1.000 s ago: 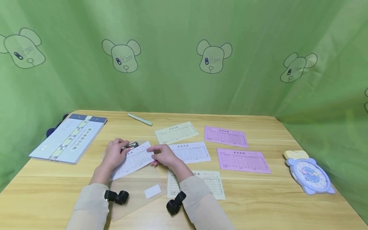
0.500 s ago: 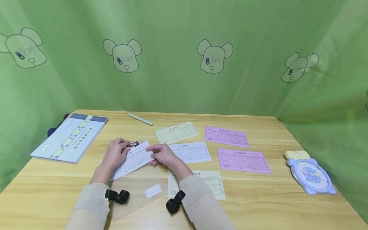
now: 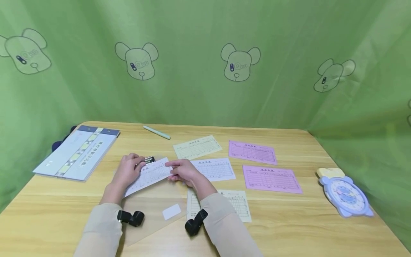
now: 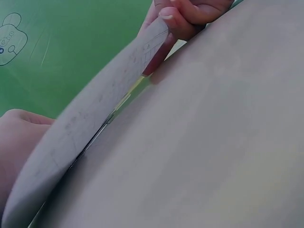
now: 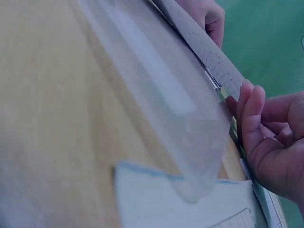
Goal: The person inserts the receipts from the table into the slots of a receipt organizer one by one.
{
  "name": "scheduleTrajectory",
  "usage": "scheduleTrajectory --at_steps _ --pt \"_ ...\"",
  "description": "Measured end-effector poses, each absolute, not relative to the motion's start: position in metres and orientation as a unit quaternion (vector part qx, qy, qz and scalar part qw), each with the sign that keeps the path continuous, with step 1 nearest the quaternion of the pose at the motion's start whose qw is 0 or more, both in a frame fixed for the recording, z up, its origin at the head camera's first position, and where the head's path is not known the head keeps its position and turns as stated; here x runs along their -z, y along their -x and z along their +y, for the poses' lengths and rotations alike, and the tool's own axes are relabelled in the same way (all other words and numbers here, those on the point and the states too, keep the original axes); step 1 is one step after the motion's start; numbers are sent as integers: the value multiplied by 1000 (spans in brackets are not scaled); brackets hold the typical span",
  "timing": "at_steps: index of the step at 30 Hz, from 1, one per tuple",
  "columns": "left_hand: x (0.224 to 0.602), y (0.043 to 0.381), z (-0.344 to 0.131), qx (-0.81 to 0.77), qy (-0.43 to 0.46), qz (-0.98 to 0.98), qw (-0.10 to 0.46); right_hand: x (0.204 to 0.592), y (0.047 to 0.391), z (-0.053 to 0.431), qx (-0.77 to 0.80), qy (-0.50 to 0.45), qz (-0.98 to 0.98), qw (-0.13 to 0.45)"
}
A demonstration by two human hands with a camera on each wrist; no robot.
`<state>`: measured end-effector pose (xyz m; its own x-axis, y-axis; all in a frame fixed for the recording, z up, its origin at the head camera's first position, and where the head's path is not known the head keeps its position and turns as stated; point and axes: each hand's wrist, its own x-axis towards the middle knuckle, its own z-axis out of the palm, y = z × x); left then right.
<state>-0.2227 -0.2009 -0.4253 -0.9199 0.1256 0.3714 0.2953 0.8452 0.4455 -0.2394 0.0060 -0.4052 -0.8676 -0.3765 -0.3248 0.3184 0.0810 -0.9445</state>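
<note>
- Head view: left hand curled round a small stapler, its fingers hiding most of that metal tool.
- Right hand pinching the near end of a white form, held just above the wooden table between both hands.
- Under the form, a clear plastic sleeve with a small white label, hard to see against the wood.
- Since the picture a second ago: form lifted a little more, stapler end showing a bit darker, hands in nearly the same spots.
- Other slips lying flat: a yellow slip, two pink slips, another white slip. Also a pen, a folder and a toy clock.
- Left wrist view: blurry and very close. Only the form on edge, the right hand's fingertips pinching its far end, and a thin dark line under it. Stapler not clear here.
- Right wrist view: right hand's fingers bent against the form's edge, the clear sleeve bulging up, something the head view does not show. Left hand cut off at the top.
</note>
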Motion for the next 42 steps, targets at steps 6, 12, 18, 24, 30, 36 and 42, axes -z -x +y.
scheduleTrajectory --at_steps 6,12,18,24,30,36,42 --pt "423 223 -202 253 113 -947 162 406 240 6 687 14 683 247" --pt "421 224 -201 246 118 -947 167 398 237 10 691 14 677 253" --pt "422 224 -201 248 111 -949 160 404 244 13 699 -2 672 245" --pt "422 223 -200 255 114 -947 158 403 242 12 702 1 668 248" --pt "421 224 -200 259 113 -947 156 399 245 23 704 -17 671 232" --pt "420 224 -202 255 109 -948 155 397 247 27 709 -4 663 241" --pt "421 223 -202 253 104 -950 149 397 246 30 706 0 666 239"
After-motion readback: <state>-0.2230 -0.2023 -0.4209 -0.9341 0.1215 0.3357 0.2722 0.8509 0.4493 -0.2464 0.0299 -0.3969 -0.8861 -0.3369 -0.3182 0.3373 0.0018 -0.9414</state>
